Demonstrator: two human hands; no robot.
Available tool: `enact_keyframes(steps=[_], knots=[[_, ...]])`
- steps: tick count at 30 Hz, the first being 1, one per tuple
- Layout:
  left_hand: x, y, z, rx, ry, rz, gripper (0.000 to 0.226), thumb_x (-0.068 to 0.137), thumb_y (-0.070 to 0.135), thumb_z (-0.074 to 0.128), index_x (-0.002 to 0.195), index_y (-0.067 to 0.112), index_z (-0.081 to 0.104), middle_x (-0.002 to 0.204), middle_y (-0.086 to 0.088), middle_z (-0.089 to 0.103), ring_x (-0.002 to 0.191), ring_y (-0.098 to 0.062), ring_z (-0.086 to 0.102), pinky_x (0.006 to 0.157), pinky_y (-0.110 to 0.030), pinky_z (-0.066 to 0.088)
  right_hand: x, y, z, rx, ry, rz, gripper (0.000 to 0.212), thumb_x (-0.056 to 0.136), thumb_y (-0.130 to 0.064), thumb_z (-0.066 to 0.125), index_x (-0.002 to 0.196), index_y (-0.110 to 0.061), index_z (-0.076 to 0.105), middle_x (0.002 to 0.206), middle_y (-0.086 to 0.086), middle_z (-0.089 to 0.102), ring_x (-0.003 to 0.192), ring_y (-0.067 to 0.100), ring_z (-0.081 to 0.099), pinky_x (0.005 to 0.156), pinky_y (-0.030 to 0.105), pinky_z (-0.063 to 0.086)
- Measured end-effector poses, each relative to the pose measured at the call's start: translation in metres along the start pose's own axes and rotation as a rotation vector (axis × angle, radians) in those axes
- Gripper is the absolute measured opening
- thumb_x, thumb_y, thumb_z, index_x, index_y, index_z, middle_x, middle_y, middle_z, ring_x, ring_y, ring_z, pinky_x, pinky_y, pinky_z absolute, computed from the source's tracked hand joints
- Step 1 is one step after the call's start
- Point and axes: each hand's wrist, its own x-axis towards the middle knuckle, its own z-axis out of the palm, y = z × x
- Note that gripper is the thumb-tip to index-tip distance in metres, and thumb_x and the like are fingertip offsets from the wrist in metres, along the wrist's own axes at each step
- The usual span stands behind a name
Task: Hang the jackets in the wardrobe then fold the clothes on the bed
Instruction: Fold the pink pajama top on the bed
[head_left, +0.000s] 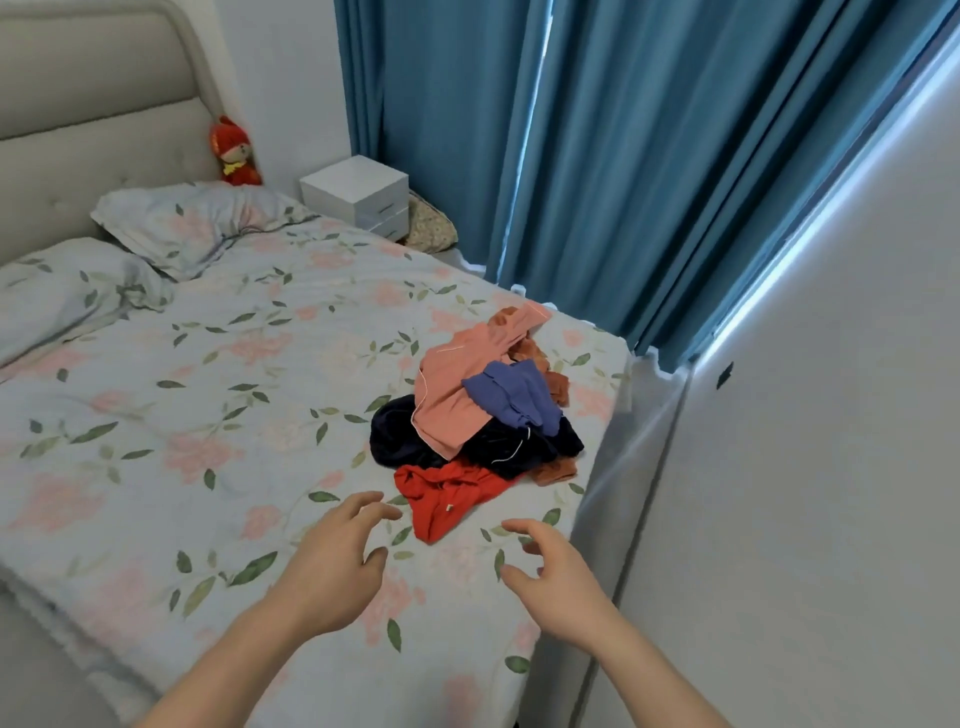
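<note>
A heap of loose clothes lies near the right edge of the bed (182, 395), which has a floral sheet. On top is a pink garment (457, 379), with a blue-purple one (514, 400) beside it, a dark navy one (410, 431) underneath, orange pieces at the back and right, and a red garment (447, 499) nearest me. My left hand (332, 561) hovers just left of the red garment, fingers spread and loosely curved, holding nothing. My right hand (550, 577) hovers to the red garment's right, equally loose, holding nothing.
Two floral pillows (192, 223) lie at the padded headboard, with a red plush toy (234, 153) in the corner. A white bedside cabinet (358, 195) stands beyond the bed. Blue curtains (597, 156) hang behind. A white wall or door panel (810, 467) rises close on my right.
</note>
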Motion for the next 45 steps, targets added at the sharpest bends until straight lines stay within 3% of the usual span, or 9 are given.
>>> enact_keyframes(steps=[7,11,16,23,26,28,31,40,45], knots=[[0.031,0.038,0.019,-0.032,0.071,-0.185,0.042,0.101,0.026,0.054,0.140,0.039,0.048,0.161,0.016,0.028,0.136,-0.015,0.044,0.110,-0.032,0.039,0.090,0.028,-0.042,-0.056,-0.188,-0.079,0.046,0.094,-0.032,0.061,0.137,-0.042,0.049,0.136,-0.023,0.045,0.125,0.004,0.048,0.104,0.026,0.041],[0.033,0.048,0.020,-0.054,0.103,-0.246,0.041,0.101,0.027,0.054,0.139,0.041,0.047,0.161,0.017,0.027,0.127,-0.014,0.052,0.107,-0.034,0.042,0.113,0.032,-0.056,-0.058,-0.210,-0.098,0.046,0.094,-0.029,0.060,0.137,-0.041,0.049,0.139,-0.021,0.045,0.126,0.005,0.048,0.098,0.025,0.042],[0.031,0.049,0.022,-0.071,0.136,-0.279,0.042,0.101,0.026,0.053,0.139,0.040,0.047,0.162,0.016,0.027,0.139,-0.012,0.041,0.112,-0.035,0.039,0.122,0.032,-0.059,-0.052,-0.205,-0.106,0.044,0.094,-0.027,0.062,0.133,-0.044,0.050,0.138,-0.020,0.046,0.124,0.006,0.049,0.098,0.027,0.042],[0.033,0.055,0.025,-0.083,0.106,-0.200,0.042,0.101,0.025,0.053,0.142,0.036,0.047,0.162,0.013,0.027,0.129,-0.019,0.052,0.113,-0.033,0.035,0.116,0.036,-0.064,-0.093,-0.095,-0.114,0.049,0.090,-0.026,0.067,0.134,-0.041,0.051,0.134,-0.019,0.046,0.123,0.010,0.050,0.099,0.034,0.048],[0.043,0.050,0.031,-0.067,0.085,-0.155,0.043,0.102,0.025,0.053,0.143,0.036,0.046,0.162,0.011,0.027,0.139,-0.018,0.042,0.115,-0.033,0.033,0.121,0.041,-0.069,-0.104,-0.032,-0.121,0.050,0.092,-0.023,0.067,0.139,-0.033,0.051,0.135,-0.014,0.047,0.124,0.010,0.049,0.093,0.025,0.048],[0.049,0.052,0.036,-0.074,0.075,-0.156,0.043,0.101,0.025,0.053,0.142,0.036,0.047,0.161,0.011,0.028,0.140,-0.017,0.040,0.114,-0.033,0.034,0.128,0.047,-0.076,-0.093,-0.023,-0.089,0.049,0.093,-0.020,0.066,0.139,-0.031,0.051,0.134,-0.010,0.048,0.125,0.011,0.049,0.079,0.017,0.052],[0.063,0.055,0.042,-0.108,0.057,-0.167,0.042,0.101,0.026,0.054,0.140,0.038,0.047,0.159,0.015,0.028,0.128,-0.015,0.050,0.109,-0.031,0.037,0.152,0.058,-0.089,-0.089,-0.015,-0.049,0.050,0.091,-0.021,0.068,0.138,-0.033,0.052,0.133,-0.007,0.052,0.125,0.013,0.052,0.096,0.027,0.049],[0.213,0.059,0.063,-0.171,0.040,-0.385,0.041,0.099,0.023,0.054,0.138,0.035,0.051,0.157,0.013,0.031,0.135,-0.013,0.044,0.109,-0.028,0.037,0.340,0.107,-0.131,-0.052,-0.127,0.042,0.052,0.090,-0.025,0.069,0.139,-0.031,0.052,0.135,-0.004,0.052,0.119,0.014,0.053,0.097,0.046,0.056],[0.315,0.049,0.087,-0.207,-0.046,-0.489,0.042,0.091,0.019,0.054,0.132,0.028,0.059,0.147,0.007,0.043,0.131,-0.017,0.048,0.109,-0.031,0.040,0.430,0.123,-0.130,-0.127,-0.192,0.037,0.051,0.093,-0.024,0.068,0.140,-0.028,0.051,0.135,-0.002,0.050,0.113,0.015,0.053,0.099,0.037,0.050]])
